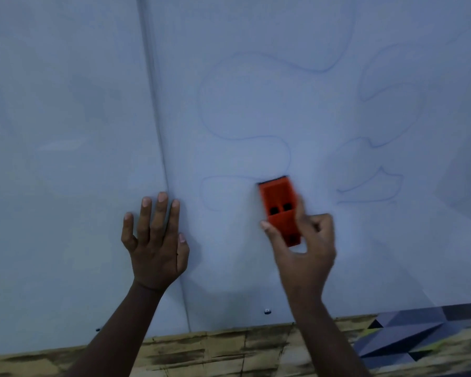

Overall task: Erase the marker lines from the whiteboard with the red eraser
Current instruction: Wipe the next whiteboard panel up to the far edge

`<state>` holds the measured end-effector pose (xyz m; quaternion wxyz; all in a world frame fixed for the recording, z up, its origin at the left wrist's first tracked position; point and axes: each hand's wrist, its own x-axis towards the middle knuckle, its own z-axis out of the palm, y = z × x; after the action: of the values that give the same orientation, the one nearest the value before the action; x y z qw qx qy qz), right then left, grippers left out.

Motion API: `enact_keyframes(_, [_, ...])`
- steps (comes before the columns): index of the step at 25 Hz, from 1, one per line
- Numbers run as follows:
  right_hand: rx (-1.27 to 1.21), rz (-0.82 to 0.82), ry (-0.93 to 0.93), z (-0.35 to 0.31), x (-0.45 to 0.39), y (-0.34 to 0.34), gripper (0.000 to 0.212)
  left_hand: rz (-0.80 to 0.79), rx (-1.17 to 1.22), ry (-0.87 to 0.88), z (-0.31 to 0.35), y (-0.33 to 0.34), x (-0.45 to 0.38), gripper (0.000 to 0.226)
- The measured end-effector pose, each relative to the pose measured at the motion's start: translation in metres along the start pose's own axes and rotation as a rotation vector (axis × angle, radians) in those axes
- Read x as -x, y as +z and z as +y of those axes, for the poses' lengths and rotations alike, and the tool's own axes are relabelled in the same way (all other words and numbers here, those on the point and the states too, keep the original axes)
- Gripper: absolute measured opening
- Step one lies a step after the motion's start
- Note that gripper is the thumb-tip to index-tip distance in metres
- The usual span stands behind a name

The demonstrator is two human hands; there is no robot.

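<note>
A large whiteboard [256, 104] fills the view, with thin blue marker lines [245, 137] looping across its middle and right part. My right hand [302, 248] grips the red eraser [279, 206] by its lower half and presses it flat on the board. The eraser's top edge touches a blue line. My left hand [154, 240] lies flat on the board with its fingers spread, to the left of the eraser, holding nothing. More faint blue shapes [375, 183] sit to the right of the eraser.
A vertical seam [161, 148] splits the board into two panels, just beside my left fingertips. Below the board's bottom edge runs a yellowish brick-pattern wall [223, 352] with a dark blue geometric patch [408, 336] at the lower right. A small screw head [267, 311] sits near the bottom edge.
</note>
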<state>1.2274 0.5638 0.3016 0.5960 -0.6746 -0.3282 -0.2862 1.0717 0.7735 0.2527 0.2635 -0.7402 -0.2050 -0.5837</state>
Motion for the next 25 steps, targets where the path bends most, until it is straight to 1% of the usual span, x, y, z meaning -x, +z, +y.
enact_keyframes(2, [-0.11,0.121,0.136,0.015,-0.021,-0.019,0.069,0.005,-0.001,0.006,0.0,0.0,0.002,0.067])
enact_keyframes(5, [-0.239,0.324,0.42,0.045,-0.038,-0.046,0.062,0.014,-0.013,0.004,-0.001,0.001,0.003,0.067])
enact_keyframes(7, [-0.329,0.379,0.528,0.061,-0.052,-0.064,0.059,0.014,-0.012,0.006,0.001,0.002,0.0,0.067])
enact_keyframes(9, [-0.419,0.362,0.575,0.063,-0.071,-0.076,0.05,0.006,-0.011,0.008,0.0,0.0,-0.003,0.067])
enact_keyframes(11, [-0.407,0.362,0.553,0.062,-0.089,-0.083,0.044,-0.009,0.027,-0.021,0.003,-0.007,-0.004,0.065])
enact_keyframes(14, [-0.381,0.379,0.506,0.056,-0.099,-0.078,0.05,0.019,0.097,-0.059,0.002,-0.023,-0.02,0.059])
enact_keyframes(16, [-0.306,0.358,0.43,0.045,-0.093,-0.066,0.054,0.065,0.101,-0.065,-0.011,-0.028,-0.048,0.057])
enact_keyframes(18, [-0.227,0.307,0.343,0.028,-0.08,-0.047,0.062,0.089,0.059,-0.083,-0.024,-0.025,-0.071,0.059])
enact_keyframes(21, [-0.189,0.227,0.214,-0.004,-0.05,-0.015,0.071,0.093,0.001,-0.086,-0.026,-0.016,-0.075,0.061])
enact_keyframes(25, [-0.068,0.063,-0.028,-0.047,-0.017,0.029,0.068,0.081,-0.021,-0.084,-0.025,-0.013,-0.071,0.06])
